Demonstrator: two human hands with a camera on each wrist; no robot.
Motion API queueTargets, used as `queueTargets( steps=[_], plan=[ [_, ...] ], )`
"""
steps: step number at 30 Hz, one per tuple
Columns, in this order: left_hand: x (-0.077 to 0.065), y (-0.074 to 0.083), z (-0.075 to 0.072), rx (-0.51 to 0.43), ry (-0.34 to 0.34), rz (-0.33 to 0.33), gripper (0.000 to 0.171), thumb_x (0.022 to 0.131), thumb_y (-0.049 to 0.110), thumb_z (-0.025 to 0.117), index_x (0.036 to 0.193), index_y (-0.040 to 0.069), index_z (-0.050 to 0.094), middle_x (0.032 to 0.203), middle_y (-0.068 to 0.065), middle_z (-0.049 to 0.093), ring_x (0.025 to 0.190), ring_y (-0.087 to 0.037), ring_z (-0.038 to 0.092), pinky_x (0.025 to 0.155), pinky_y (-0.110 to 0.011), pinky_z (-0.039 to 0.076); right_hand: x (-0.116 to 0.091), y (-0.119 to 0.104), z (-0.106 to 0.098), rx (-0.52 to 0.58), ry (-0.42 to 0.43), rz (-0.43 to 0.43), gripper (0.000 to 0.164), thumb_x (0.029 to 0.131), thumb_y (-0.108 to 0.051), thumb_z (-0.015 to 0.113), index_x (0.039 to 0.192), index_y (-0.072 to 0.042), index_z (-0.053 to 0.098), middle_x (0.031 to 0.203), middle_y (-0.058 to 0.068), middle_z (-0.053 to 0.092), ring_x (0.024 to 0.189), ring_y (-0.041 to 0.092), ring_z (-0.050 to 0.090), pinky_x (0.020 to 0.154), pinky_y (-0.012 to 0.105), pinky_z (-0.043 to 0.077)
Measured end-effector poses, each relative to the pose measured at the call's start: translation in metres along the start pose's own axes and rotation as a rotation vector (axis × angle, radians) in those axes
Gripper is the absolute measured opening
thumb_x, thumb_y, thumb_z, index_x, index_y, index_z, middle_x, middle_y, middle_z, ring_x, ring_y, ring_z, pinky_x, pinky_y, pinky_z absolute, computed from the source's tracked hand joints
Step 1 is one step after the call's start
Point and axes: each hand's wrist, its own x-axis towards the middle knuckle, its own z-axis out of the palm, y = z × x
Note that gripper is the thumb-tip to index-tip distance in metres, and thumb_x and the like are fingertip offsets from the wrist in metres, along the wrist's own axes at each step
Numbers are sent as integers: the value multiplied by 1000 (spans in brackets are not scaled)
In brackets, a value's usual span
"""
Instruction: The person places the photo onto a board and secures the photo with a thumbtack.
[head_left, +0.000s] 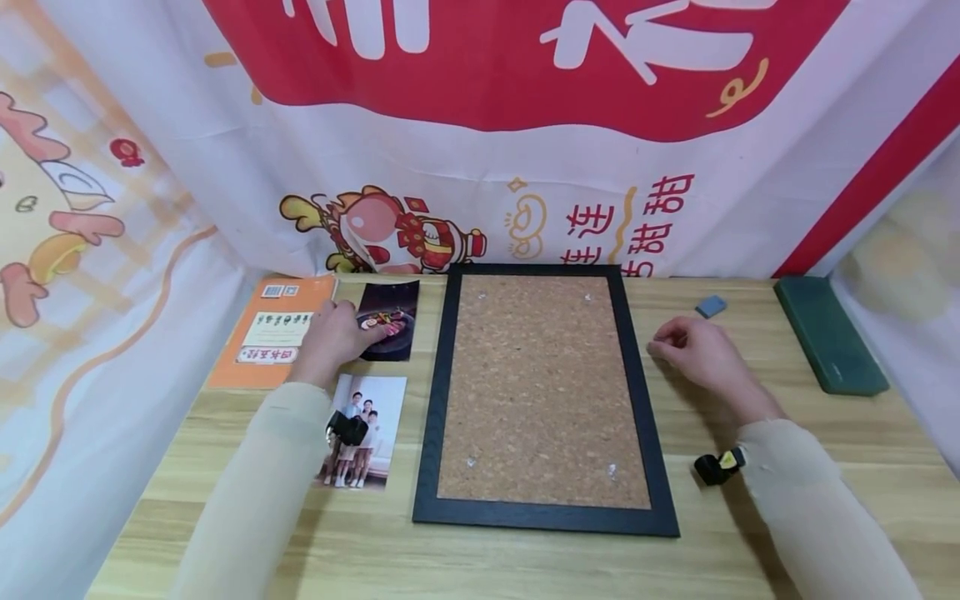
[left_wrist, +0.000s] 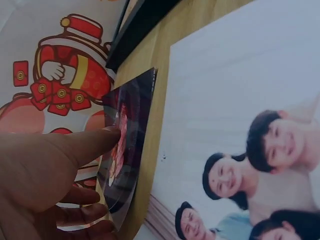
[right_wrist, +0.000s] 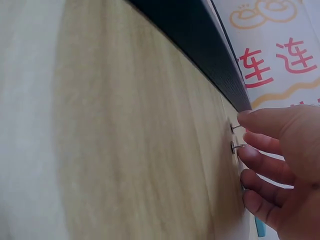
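Observation:
My left hand (head_left: 333, 337) is at the left edge of a dark food photo (head_left: 397, 342); its thumb lies on the picture and its fingers curl at the edge, pinching it. In the left wrist view that photo (left_wrist: 132, 135) looks slightly bent. Below it lies a family photo (head_left: 386, 417). My right hand (head_left: 697, 354) hovers low beside the right side of a black-framed cork board (head_left: 543, 392), fingers loosely curled. By its fingertips in the right wrist view, two metal thumbtacks (right_wrist: 234, 147) stand with their points toward the fingers; no grip on them is visible.
Small shiny tacks (head_left: 612, 472) sit near the board's corners. An orange book (head_left: 251, 333) lies at the left. A blue eraser-like block (head_left: 711, 306) and a dark green case (head_left: 832, 337) are on the right. A printed cloth (head_left: 487, 192) hangs behind the wooden table (head_left: 360, 542).

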Motion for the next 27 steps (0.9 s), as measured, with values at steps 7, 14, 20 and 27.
queueTargets(
  steps=[7, 14, 20, 27],
  plan=[
    [7, 3, 3, 41, -2, -20, 77, 101, 47, 73, 144, -13, 50, 145, -36, 48, 115, -44, 52, 109, -60, 49, 5, 1, 1, -9, -38, 16, 24, 105, -27, 71, 110, -3, 73, 100, 13, 71, 93, 28, 61, 80, 37, 47],
    [10, 0, 2, -50, 0, -20, 67, 103, 40, 73, 143, -10, 53, 139, -31, 57, 117, -41, 56, 111, -59, 50, 6, 1, 2, -16, -52, 30, 22, 106, -25, 68, 109, -3, 72, 101, 13, 70, 94, 29, 59, 80, 38, 46],
    [12, -5, 3, -150, 11, -29, 58, 106, 32, 69, 145, -7, 52, 136, -27, 60, 119, -39, 57, 112, -57, 49, 8, 0, 4, -10, -16, 1, 21, 105, -24, 70, 108, -4, 73, 96, 12, 70, 90, 27, 60, 78, 37, 45],
    [8, -9, -3, -244, 15, -4, 44, 111, 30, 58, 139, -4, 59, 125, -23, 64, 105, -33, 60, 86, -44, 55, 6, 1, 3, 3, -24, 42, 22, 108, -24, 66, 111, -2, 72, 101, 14, 70, 94, 30, 60, 78, 37, 46]
  ],
)
